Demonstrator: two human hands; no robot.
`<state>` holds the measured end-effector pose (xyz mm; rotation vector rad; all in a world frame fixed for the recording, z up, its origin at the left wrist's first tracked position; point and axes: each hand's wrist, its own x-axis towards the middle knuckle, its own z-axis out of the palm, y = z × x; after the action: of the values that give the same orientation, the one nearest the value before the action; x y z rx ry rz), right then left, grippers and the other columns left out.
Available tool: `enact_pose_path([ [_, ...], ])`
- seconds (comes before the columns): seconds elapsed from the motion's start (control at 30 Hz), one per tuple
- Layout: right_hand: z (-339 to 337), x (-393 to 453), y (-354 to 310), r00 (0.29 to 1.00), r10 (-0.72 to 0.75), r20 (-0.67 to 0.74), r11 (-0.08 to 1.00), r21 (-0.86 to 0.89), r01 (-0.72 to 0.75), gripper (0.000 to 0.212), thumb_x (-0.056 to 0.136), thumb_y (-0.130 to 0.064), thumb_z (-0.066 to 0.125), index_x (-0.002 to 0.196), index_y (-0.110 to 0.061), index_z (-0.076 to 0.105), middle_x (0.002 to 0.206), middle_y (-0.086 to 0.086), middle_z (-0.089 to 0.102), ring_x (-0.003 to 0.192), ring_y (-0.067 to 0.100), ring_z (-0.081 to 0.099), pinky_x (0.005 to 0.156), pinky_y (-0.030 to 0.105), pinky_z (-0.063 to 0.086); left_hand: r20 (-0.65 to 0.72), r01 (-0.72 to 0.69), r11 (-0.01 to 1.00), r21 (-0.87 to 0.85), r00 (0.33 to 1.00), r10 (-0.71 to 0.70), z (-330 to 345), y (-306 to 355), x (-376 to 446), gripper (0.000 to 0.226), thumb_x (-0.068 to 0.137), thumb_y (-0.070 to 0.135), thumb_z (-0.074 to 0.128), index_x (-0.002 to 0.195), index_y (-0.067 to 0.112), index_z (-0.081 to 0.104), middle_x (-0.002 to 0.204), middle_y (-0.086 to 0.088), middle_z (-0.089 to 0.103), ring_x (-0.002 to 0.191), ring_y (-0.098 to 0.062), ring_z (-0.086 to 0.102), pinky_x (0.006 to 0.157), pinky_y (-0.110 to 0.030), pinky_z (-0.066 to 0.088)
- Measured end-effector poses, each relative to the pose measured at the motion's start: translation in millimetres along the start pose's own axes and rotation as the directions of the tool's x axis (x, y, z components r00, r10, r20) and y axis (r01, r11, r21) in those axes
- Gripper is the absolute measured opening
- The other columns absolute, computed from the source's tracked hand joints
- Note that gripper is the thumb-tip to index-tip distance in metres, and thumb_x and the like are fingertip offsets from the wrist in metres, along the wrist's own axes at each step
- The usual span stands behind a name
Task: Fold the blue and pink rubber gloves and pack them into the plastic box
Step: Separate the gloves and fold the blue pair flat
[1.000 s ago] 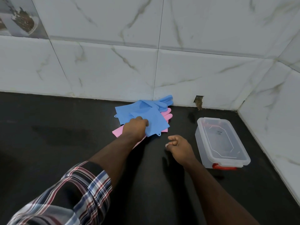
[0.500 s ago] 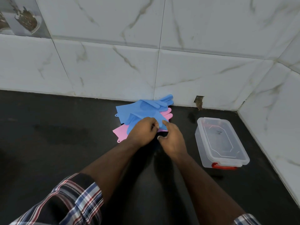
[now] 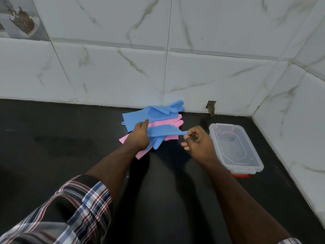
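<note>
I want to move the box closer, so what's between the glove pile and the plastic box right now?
In the head view, only the right hand, pinching the lifted blue glove, hangs over that stretch; the black counter beneath is bare up to the plastic box.

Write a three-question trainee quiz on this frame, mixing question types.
1. True or false: the plastic box has its lid on.
2. Which glove do the left hand and right hand stretch between them? A) blue glove B) pink glove
3. Fill in: another blue glove lies against the ___ wall.

Key: 1 true; 2 A; 3 tiled
</note>
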<state>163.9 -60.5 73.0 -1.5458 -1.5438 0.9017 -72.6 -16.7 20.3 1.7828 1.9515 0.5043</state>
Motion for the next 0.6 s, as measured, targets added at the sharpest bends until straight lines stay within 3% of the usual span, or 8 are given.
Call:
enact_pose_path([
  [0.07,-9.7,-3.3,3.9,0.998,0.057,-0.038,0.997,0.045,-0.055,0.007,0.097,-0.018,0.059,0.094,-0.023,0.054,0.095,-0.002,0.069,0.08,0.012,0.072,0.076,0.032,0.061,-0.029,-0.003,1.0,0.016,1.0,0.004,0.1,2.3,4.0,0.053,0.094,0.006,0.051,0.147,0.011,0.046,0.141,-0.018,0.054,0.13,-0.034,0.051,0.106,-0.039,0.042],
  [0.13,-17.7,-7.9,8.8,0.987,0.12,-0.106,0.989,0.1,-0.109,0.01,0.097,-0.016,0.059,0.096,-0.023,0.053,0.097,-0.001,0.068,0.085,0.014,0.072,0.082,0.036,0.06,-0.095,-0.016,1.0,0.01,0.995,0.017,-0.6,7.0,2.3,0.03,0.095,0.009,0.052,0.122,0.013,0.066,0.118,-0.014,0.068,0.111,-0.033,0.062,0.092,-0.04,0.049],
  [0.23,-27.3,-15.9,15.8,0.968,0.176,-0.178,0.984,0.072,-0.166,0.027,0.094,-0.008,0.061,0.112,-0.024,0.051,0.107,0.001,0.063,0.094,0.016,0.067,0.089,0.037,0.058,-0.16,-0.054,0.998,-0.03,0.986,0.049,-7.3,19.7,-11.0,0.017,0.097,0.017,0.054,0.104,0.016,0.07,0.101,-0.009,0.071,0.095,-0.028,0.063,0.078,-0.038,0.05],
  [0.33,-30.6,-22.5,18.9,0.972,0.17,-0.162,0.98,-0.079,-0.184,0.041,0.09,-0.004,0.064,0.126,-0.02,0.052,0.112,0.003,0.061,0.1,0.017,0.063,0.094,0.036,0.055,-0.147,-0.104,0.994,0.045,0.983,0.11,-21.8,33.6,-35.4,0.019,0.097,0.032,0.052,0.104,0.023,0.067,0.095,0.001,0.07,0.09,-0.022,0.063,0.075,-0.038,0.053],
  [0.43,-28.8,-28.3,21.2,0.986,0.121,-0.112,0.898,-0.41,-0.157,0.038,0.086,-0.008,0.068,0.121,-0.02,0.059,0.12,0.005,0.057,0.101,0.02,0.062,0.093,0.041,0.055,-0.142,-0.155,0.969,0.193,0.973,0.183,-35.6,38.3,-63.2,0.029,0.093,0.052,0.048,0.104,0.033,0.068,0.094,0.012,0.07,0.087,-0.015,0.063,0.076,-0.036,0.055],
  [0.5,-25.8,-33.5,19.3,0.994,0.102,-0.038,0.778,-0.619,-0.104,0.038,0.085,-0.013,0.067,0.121,-0.024,0.059,0.124,0.004,0.05,0.098,0.022,0.061,0.089,0.042,0.055,-0.173,-0.163,0.978,0.133,0.967,0.185,-40.9,34.5,-80.3,0.035,0.091,0.061,0.046,0.101,0.036,0.07,0.094,0.018,0.07,0.085,-0.01,0.064,0.076,-0.034,0.054],
  [0.6,-16.6,-37.4,18.3,0.99,0.096,0.1,0.648,-0.762,0.014,0.041,0.087,-0.02,0.066,0.127,-0.025,0.057,0.125,0.004,0.053,0.104,0.021,0.059,0.093,0.038,0.053,-0.201,-0.163,0.986,0.036,0.965,0.167,-40.3,27.1,-100.3,0.029,0.092,0.058,0.05,0.094,0.036,0.07,0.091,0.021,0.07,0.082,-0.006,0.065,0.073,-0.031,0.053],
])
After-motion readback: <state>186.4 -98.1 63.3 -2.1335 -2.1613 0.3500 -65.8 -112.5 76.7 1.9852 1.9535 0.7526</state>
